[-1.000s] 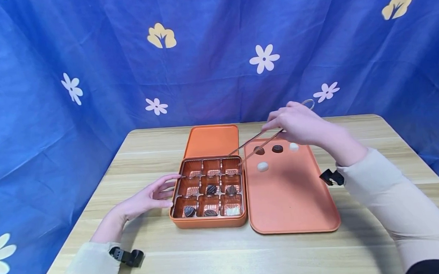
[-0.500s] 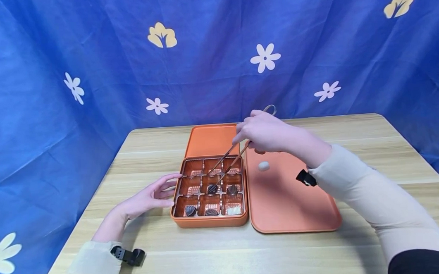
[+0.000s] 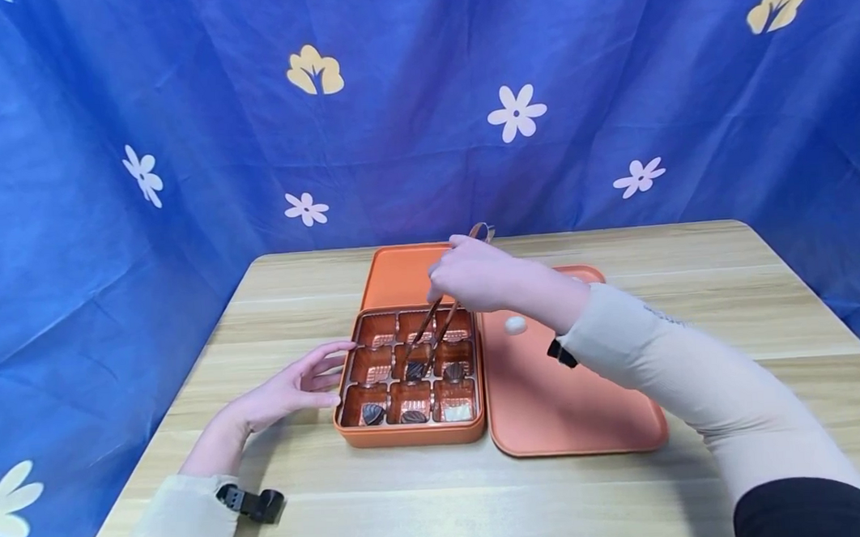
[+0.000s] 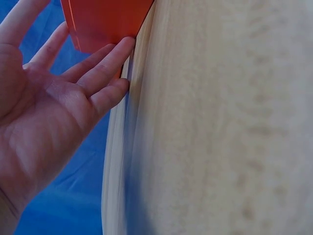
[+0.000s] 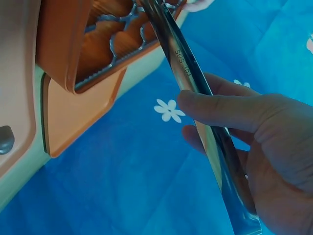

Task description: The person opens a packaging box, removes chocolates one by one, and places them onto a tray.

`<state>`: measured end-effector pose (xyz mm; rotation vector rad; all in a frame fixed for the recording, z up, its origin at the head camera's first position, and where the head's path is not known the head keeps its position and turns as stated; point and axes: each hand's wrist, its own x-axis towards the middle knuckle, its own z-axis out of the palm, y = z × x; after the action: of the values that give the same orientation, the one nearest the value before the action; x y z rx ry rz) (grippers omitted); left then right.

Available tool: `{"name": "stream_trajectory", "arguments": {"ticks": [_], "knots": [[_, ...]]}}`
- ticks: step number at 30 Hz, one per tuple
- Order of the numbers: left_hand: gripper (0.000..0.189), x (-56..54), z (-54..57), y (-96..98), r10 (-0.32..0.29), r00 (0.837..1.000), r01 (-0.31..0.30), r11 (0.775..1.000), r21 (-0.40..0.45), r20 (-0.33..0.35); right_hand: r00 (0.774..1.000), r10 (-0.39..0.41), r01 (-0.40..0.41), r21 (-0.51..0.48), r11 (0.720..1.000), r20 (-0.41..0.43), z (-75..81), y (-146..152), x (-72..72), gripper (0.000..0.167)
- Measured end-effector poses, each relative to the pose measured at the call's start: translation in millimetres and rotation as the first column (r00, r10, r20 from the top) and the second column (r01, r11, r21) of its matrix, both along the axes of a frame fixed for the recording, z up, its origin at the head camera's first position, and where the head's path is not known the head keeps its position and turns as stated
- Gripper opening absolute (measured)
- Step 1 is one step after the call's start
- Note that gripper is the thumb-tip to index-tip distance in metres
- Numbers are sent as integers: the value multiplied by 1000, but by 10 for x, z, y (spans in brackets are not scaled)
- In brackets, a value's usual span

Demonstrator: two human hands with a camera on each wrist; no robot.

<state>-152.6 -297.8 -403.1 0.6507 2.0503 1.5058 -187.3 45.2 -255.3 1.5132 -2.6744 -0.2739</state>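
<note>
My right hand [image 3: 474, 274] holds a pair of metal tongs [image 5: 181, 58] over the orange box [image 3: 410, 437]. Its tips straddle a dark chocolate [image 3: 415, 371] in the middle compartment. Beside that one sits another dark chocolate [image 3: 453, 371] in the right compartment. Along the front row lie a leaf-shaped dark chocolate [image 3: 373, 414], an oval dark one [image 3: 413, 417] and a white piece [image 3: 457, 413]. At the box's left side my left hand [image 3: 294, 389] rests with fingers spread and relaxed; in the left wrist view its fingertips are at the orange wall [image 4: 105, 24].
Right of the box is a pink tray [image 3: 576, 415] with a white chocolate [image 3: 516, 326] on it; my right forearm covers its far part. An orange lid [image 3: 404, 274] lies behind the box. A blue flowered curtain [image 3: 409, 156] hangs behind the wooden table [image 3: 384, 506].
My right hand has carried the tongs leftward from over the tray's edge, and their tips have dropped to the middle compartment. The left hand has stayed still.
</note>
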Motion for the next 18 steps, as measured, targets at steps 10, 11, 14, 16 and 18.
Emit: {"name": "stream_trajectory", "arguments": {"ticks": [10, 11, 14, 16, 18], "knots": [[78, -2, -2, 0, -17, 1000, 16, 1000, 22, 10, 998, -14, 14, -11, 1000, 59, -143, -59, -69, 40], [78, -4, -2, -2, -18, 1000, 18, 1000, 23, 10, 998, -14, 15, -14, 1000, 63, -150, -57, -76, 41], [79, -3, -4, -7, -16, 1000, 16, 1000, 24, 13, 997, -14, 16, -22, 1000, 74, -165, -55, -92, 42], [79, 4, -4, -8, -12, 1000, 11, 1000, 26, 18, 997, -16, 18, -21, 1000, 77, -172, -57, -99, 43], [80, 12, -4, -9, -5, 1000, 5, 1000, 28, 23, 997, -18, 20, -22, 1000, 80, -175, -54, -100, 44]]}}
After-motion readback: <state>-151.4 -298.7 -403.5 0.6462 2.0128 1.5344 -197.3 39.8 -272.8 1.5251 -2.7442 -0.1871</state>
